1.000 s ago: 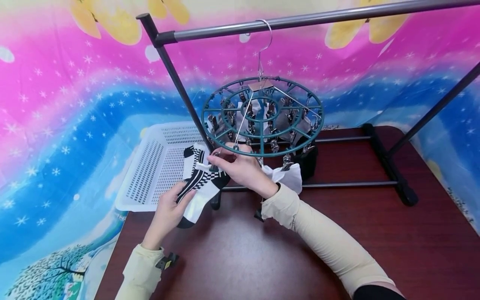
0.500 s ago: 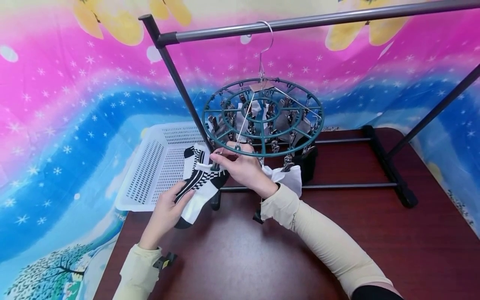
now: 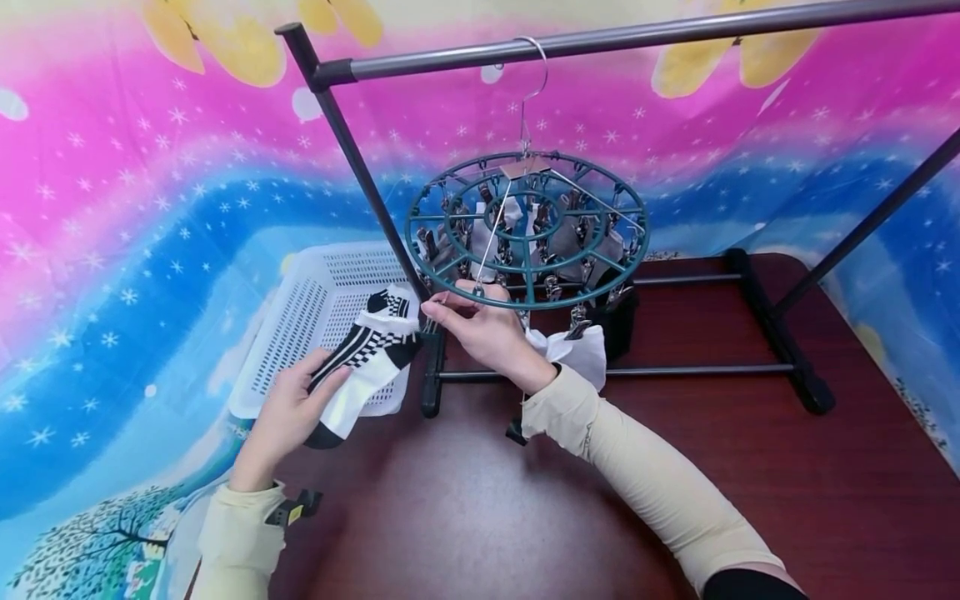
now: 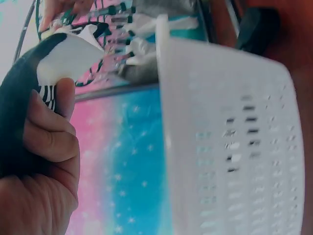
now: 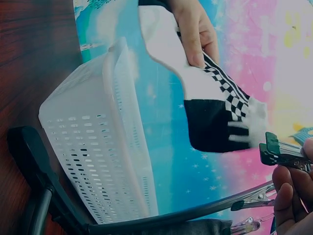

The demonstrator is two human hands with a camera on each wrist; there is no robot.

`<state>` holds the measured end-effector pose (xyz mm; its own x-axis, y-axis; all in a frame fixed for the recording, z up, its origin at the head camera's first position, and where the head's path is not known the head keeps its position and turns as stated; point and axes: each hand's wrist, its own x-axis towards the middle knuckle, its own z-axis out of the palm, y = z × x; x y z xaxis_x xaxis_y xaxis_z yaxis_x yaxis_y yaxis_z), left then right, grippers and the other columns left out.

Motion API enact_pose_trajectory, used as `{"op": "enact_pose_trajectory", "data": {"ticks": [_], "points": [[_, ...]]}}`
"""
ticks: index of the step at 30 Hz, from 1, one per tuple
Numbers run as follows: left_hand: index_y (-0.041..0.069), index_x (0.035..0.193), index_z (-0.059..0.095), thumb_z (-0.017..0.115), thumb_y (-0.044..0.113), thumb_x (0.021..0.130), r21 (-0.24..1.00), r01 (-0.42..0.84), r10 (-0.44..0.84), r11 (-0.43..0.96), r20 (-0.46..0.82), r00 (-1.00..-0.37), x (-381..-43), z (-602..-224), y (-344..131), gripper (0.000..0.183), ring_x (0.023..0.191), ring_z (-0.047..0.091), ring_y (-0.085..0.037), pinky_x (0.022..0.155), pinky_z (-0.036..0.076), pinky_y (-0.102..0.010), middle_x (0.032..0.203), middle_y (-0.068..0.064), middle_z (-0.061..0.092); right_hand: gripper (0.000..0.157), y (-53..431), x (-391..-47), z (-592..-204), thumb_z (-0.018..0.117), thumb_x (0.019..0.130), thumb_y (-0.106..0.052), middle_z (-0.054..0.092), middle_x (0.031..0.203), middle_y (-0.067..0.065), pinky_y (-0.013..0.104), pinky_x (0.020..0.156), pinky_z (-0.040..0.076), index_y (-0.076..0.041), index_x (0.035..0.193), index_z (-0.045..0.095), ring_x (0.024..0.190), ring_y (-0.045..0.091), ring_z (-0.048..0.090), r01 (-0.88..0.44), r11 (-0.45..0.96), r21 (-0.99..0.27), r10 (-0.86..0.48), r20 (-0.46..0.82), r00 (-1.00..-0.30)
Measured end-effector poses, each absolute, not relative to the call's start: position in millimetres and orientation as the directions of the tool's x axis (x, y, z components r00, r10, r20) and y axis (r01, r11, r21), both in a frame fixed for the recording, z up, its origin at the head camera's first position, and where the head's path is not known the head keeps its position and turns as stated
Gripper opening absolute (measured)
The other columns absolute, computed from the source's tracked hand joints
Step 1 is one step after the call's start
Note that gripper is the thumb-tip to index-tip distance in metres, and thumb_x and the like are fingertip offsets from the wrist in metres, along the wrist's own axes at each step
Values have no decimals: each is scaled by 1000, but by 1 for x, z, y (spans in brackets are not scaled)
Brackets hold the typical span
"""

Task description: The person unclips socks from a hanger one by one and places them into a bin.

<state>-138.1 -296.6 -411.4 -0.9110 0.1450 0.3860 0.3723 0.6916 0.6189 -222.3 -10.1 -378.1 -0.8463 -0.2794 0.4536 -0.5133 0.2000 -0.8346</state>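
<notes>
My left hand (image 3: 288, 408) grips a white sock (image 3: 366, 379) with black heel and toe and a checkered band, thumb on one side and fingers on the other. The sock is held over the front of the white basket, its cuff pointing toward the hanger. My right hand (image 3: 487, 333), below the near left rim of the round green sock hanger (image 3: 527, 287), pinches a metal clip (image 5: 283, 151) with green tips. In the right wrist view, the clip's tips are beside the sock's cuff, with a small gap between them.
The white perforated basket (image 3: 288, 333) stands at the left, with a similar checkered sock (image 3: 392, 302) in it. The hanger hooks over the dark rack's top bar (image 3: 450, 60). Several socks hang from its clips, including a white one (image 3: 577, 354) near the front. The rack's lower bar (image 3: 697, 369) crosses the brown table.
My left hand has moved left and slightly down with the sock, drawing its cuff away from the clip. My right hand stays in nearly the same place.
</notes>
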Motion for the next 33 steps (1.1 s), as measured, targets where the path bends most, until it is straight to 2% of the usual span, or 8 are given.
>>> {"op": "enact_pose_trajectory", "data": {"ticks": [7, 10, 16, 19, 25, 30, 33], "points": [[9, 92, 58, 65, 15, 103, 582, 367, 132, 726, 406, -904, -158, -392, -313, 15, 62, 40, -8, 61, 35, -24, 73, 0, 45, 15, -9, -224, -379, 77, 96, -22, 79, 88, 4, 25, 71, 44, -9, 100, 80, 82, 14, 65, -505, 204, -839, -286, 442, -850], [8, 98, 62, 64, 17, 104, 564, 348, 130, 749, 391, -911, -167, -383, -317, 11, 62, 42, -9, 61, 36, -24, 75, -1, 50, 15, -10, -223, -379, 77, 95, -23, 79, 88, 3, 25, 71, 45, -9, 100, 80, 83, 14, 65, -505, 210, -837, -294, 439, -849], [7, 104, 64, 61, 24, 106, 549, 327, 154, 769, 337, -929, -184, -366, -319, 17, 72, 49, -13, 73, 42, -28, 81, -5, 57, 15, -9, -223, -378, 78, 95, -23, 80, 89, 3, 28, 75, 49, -9, 100, 80, 86, 14, 69, -476, 201, -856, -290, 412, -864], [6, 107, 65, 59, 27, 107, 545, 329, 171, 771, 320, -932, -196, -360, -320, 21, 76, 49, -16, 74, 42, -30, 84, -7, 59, 15, -8, -223, -378, 78, 94, -25, 80, 90, 2, 29, 78, 49, -11, 100, 80, 88, 14, 70, -458, 220, -861, -275, 396, -876], [8, 116, 66, 53, 33, 109, 525, 284, 182, 802, 239, -954, -220, -356, -329, 29, 74, 55, -19, 68, 46, -31, 88, -10, 63, 16, -9, -223, -379, 79, 94, -27, 80, 89, 1, 30, 78, 47, -12, 100, 80, 86, 14, 69, -442, 228, -867, -279, 377, -883], [9, 114, 63, 51, 37, 110, 519, 247, 178, 818, 180, -968, -242, -357, -339, 31, 70, 57, -21, 64, 48, -32, 85, -12, 61, 16, -9, -223, -380, 78, 94, -27, 79, 87, 1, 29, 75, 49, -13, 100, 80, 83, 12, 69, -443, 222, -869, -290, 375, -880], [11, 118, 63, 50, 41, 109, 539, 208, 156, 816, 139, -978, -254, -359, -343, 33, 68, 59, -20, 62, 50, -31, 89, -12, 62, 15, -9, -222, -380, 78, 94, -26, 78, 87, 0, 29, 74, 49, -13, 100, 80, 82, 12, 68, -444, 212, -871, -297, 375, -878]]}}
